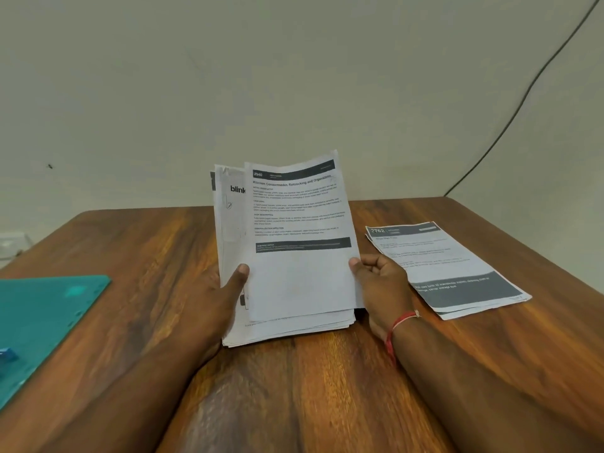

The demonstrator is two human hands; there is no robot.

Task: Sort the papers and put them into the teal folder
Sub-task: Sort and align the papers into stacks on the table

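Note:
A thick stack of printed papers (294,289) stands tilted up at the middle of the table, its lower edge near the wood. My left hand (215,299) grips the stack's left side, thumb on the front. My right hand (379,282) pinches the right edge of the front sheet (294,204), which carries a dark header and a dark band. A second, small pile of papers (447,269) lies flat on the table to the right. The teal folder (42,322) lies flat at the left edge of view.
The wooden table (294,387) meets a plain wall at the back. A dark cable (536,83) runs down the wall at the right. A small blue object (8,354) rests on the folder's left part. A red thread bracelet circles my right wrist.

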